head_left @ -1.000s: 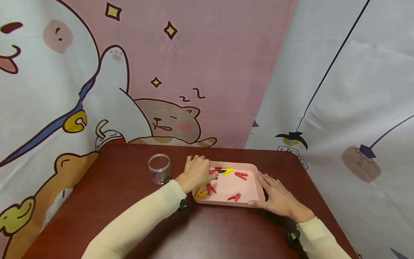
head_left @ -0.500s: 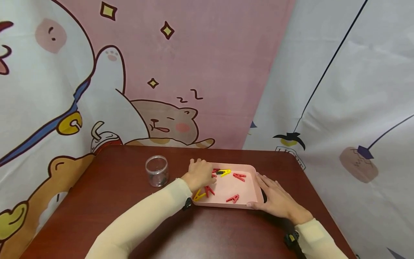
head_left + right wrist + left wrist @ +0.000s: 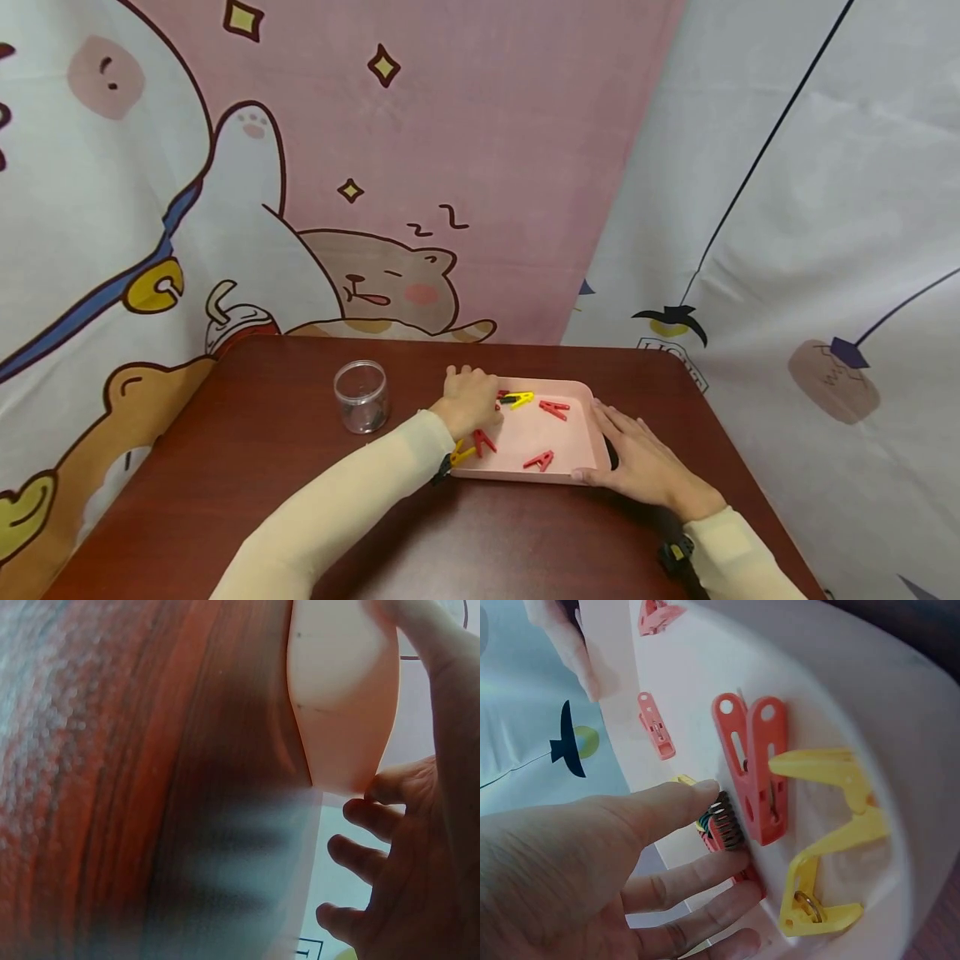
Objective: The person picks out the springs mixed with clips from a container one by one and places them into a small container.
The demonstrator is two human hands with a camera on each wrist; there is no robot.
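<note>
Over the left end of a pink tray [image 3: 577,433], my left hand [image 3: 470,400] reaches in among clothespins. In the left wrist view, its thumb and index fingertip lie either side of a dark ridged piece [image 3: 726,823], apparently part of a clothespin; whether they pinch it is unclear. Close by are a red clothespin [image 3: 761,780] and a yellow clothespin [image 3: 855,799]. Another yellow clothespin [image 3: 521,399] touches a black piece; further red clothespins [image 3: 554,409] lie rightward. My right hand [image 3: 645,462], fingers extended, rests against the tray's right side, thumb at its near corner.
A clear round jar [image 3: 362,398] stands on the dark wooden table [image 3: 525,542], left of the tray. Behind the table hangs a cartoon-printed cloth [image 3: 525,167]. Small dark devices sit on both wrists.
My left hand has moved slightly right, further into the tray, and now covers more of the clothespins at its far left. My right hand stays at the tray's side. The head view has shifted a little.
</note>
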